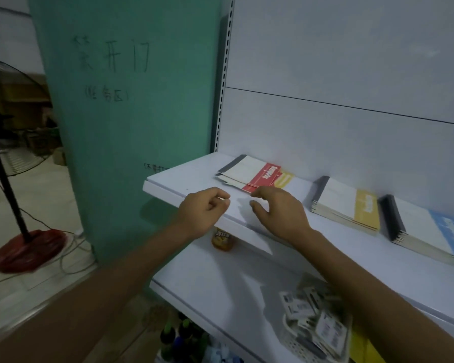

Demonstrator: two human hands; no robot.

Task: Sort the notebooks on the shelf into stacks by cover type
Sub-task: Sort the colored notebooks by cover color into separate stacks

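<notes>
Over the shelf (194, 176) front edge, left hand (203, 214) half-curled, right hand (278, 213) open, both empty; red-banded notebooks (252, 174) lie lengthwise along it.

Empty hands (247, 205) before notebook stacks (346, 205)

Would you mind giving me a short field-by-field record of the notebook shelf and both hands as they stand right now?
shelf: white upper shelf carrying three groups of notebooks
left group: loose pile, red cover on top, a yellow cover showing beneath
middle group: yellow stack, tidy
right group: blue stack, partly cut off by the frame edge
left hand: empty, fingers curled, at the shelf's front edge
right hand: empty, fingers spread, just in front of the loose pile
</notes>
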